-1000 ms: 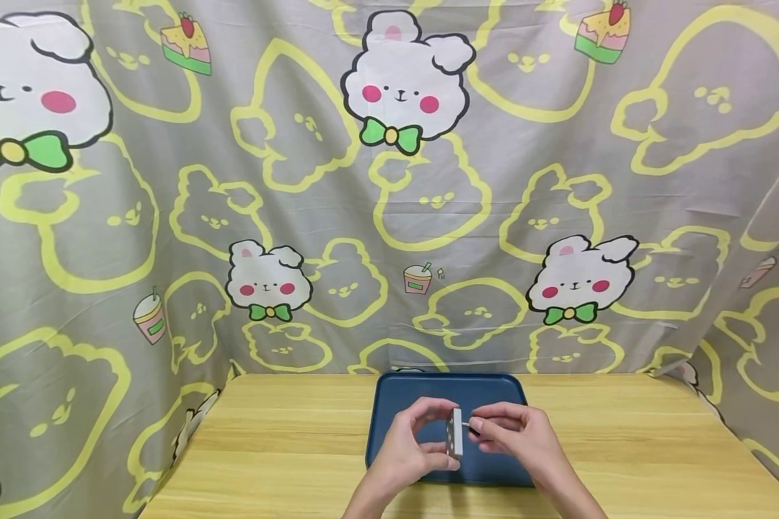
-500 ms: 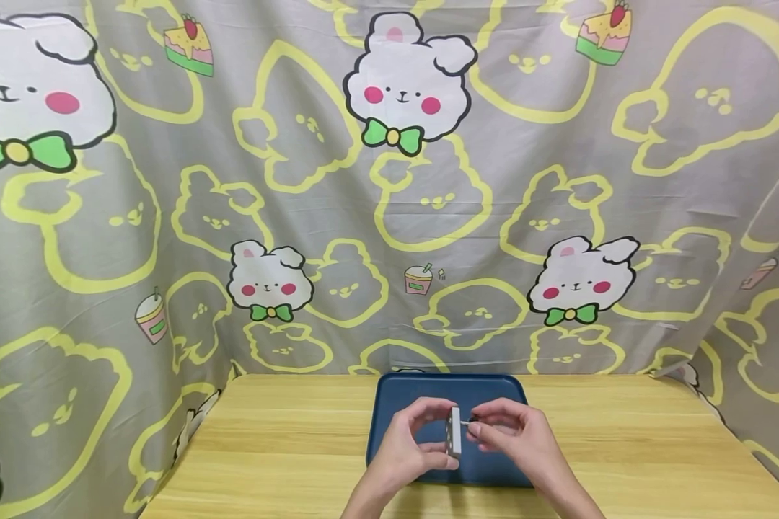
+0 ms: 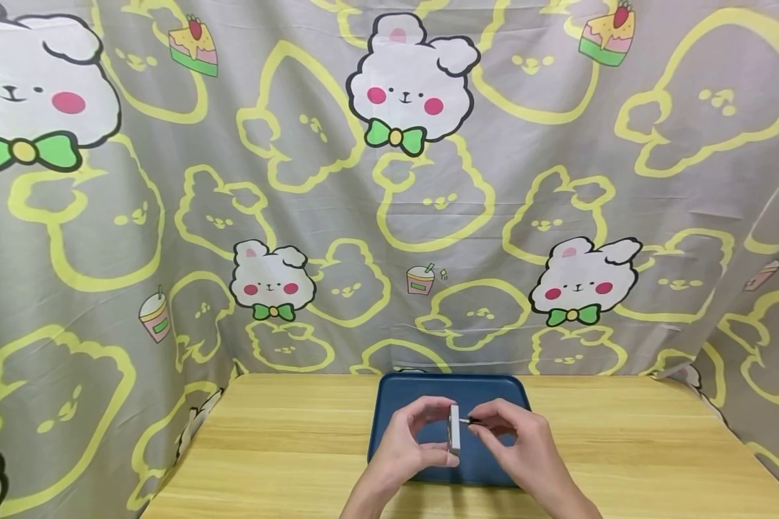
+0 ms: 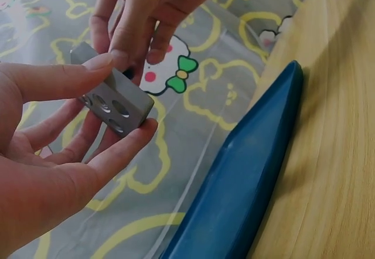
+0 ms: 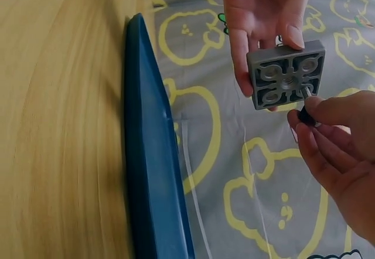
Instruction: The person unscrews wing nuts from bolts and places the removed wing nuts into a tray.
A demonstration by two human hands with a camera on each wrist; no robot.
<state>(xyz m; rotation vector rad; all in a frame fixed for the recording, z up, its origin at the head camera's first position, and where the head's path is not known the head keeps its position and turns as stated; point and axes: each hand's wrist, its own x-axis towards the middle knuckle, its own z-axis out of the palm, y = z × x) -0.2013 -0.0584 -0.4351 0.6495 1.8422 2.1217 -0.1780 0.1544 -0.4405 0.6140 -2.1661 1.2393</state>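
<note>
My left hand (image 3: 404, 441) grips a grey square block (image 5: 287, 76) by opposite edges, thumb on one side and fingers on the other. The block stands upright over the tray, with a round hole near each corner and one at its centre. In the right wrist view, its ribbed face turns toward my right hand (image 5: 345, 147). Thumb and fingertips of that hand pinch the black head of a screw (image 5: 306, 113). The metal shank points into a corner hole of the block. The block hides the shank's tip in the head view.
A blue rectangular tray (image 3: 389, 404) with a raised rim lies under both hands on the wooden table (image 3: 285, 440). Behind the table hangs a grey curtain (image 3: 337, 216) with rabbit prints, which also closes off both sides.
My right thumb and fingers have shifted around the black screw head, the thumb now lower. The left hand keeps the block nearly in place.
</note>
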